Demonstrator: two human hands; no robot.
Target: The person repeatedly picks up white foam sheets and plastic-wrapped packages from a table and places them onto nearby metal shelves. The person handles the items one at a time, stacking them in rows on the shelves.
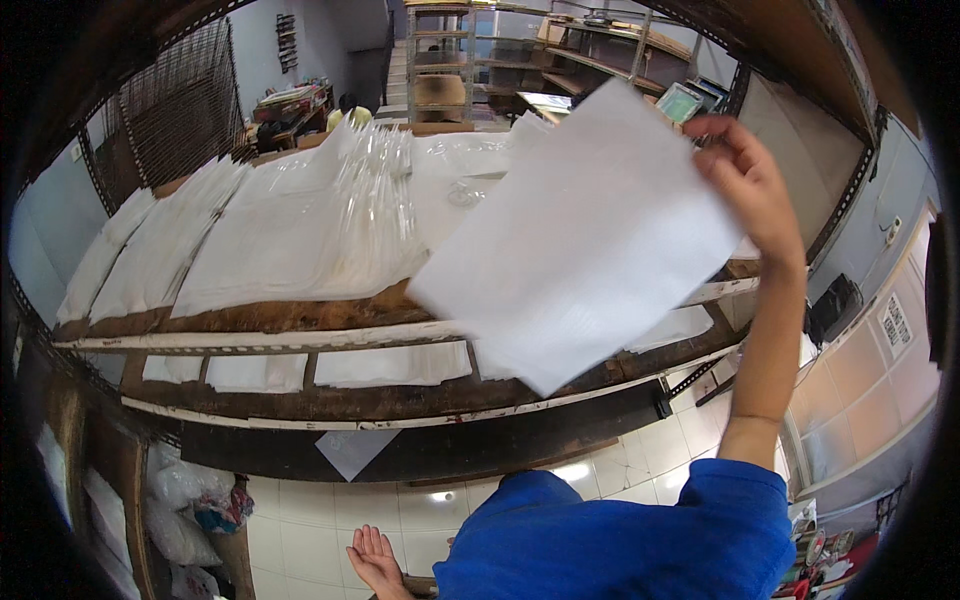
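My right hand is raised at the right, its fingers closed on the upper edge of a white sheet. The sheet hangs tilted in front of the shelf, slightly blurred, and hides part of what lies behind it; whether it is paper or plastic I cannot tell. Low in the view, my left hand is held over the floor, palm up with its fingers stretched out and nothing in it. Stacks of clear plastic bags lie side by side on the upper shelf, left of the sheet.
More white stacks lie on the lower shelf. A small white paper hangs on the dark board below. Stuffed plastic sacks stand at the lower left. Metal racks stand at the back, and a paned door is at the right.
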